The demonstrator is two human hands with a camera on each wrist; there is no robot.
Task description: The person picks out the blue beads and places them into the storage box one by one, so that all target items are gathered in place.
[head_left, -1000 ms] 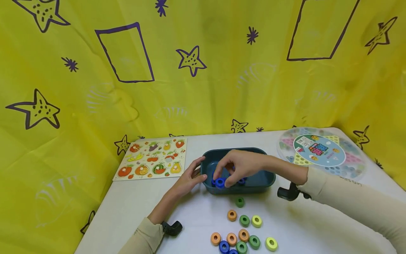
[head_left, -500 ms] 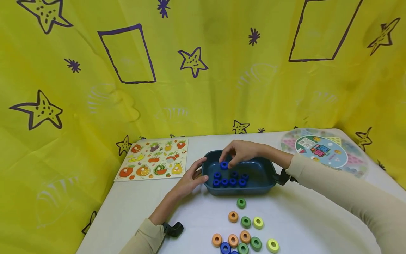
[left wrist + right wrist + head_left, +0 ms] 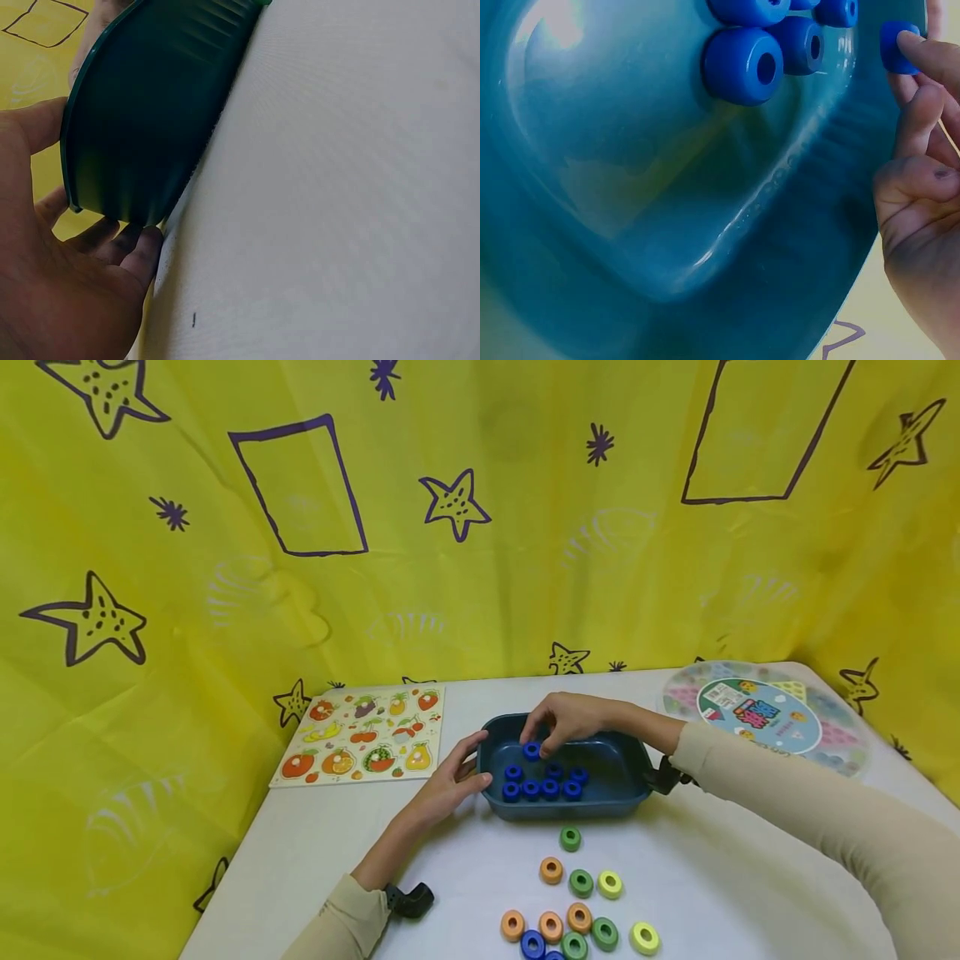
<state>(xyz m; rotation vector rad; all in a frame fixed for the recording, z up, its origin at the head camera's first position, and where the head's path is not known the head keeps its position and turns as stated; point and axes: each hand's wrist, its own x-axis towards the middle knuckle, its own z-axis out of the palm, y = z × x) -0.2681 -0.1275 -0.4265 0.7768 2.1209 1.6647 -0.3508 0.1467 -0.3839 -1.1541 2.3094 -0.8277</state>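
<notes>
A dark teal plastic basin (image 3: 566,812) stands on the white table with several blue ring-shaped beads (image 3: 551,789) grouped on its floor toward the left. My left hand (image 3: 450,787) holds the basin's left end, thumb and fingers spread around the corner. In the left wrist view that hand (image 3: 75,285) touches the rim and outer wall. Over the far inner side of the basin, my right hand (image 3: 576,717) pinches one blue ring bead (image 3: 532,751) between thumb and fingers. The right wrist view shows this bead (image 3: 900,47) raised beside the others.
Loose ring beads lie in front of the basin: green (image 3: 581,883), orange (image 3: 551,871), yellow (image 3: 611,884) and blue (image 3: 533,944). A fruit picture board (image 3: 360,735) lies at back left. A round clear packaged set (image 3: 761,714) lies at back right.
My right hand has moved back from the basin's near left part to its far side with the blue bead, uncovering the beads inside. The left hand has stayed put.
</notes>
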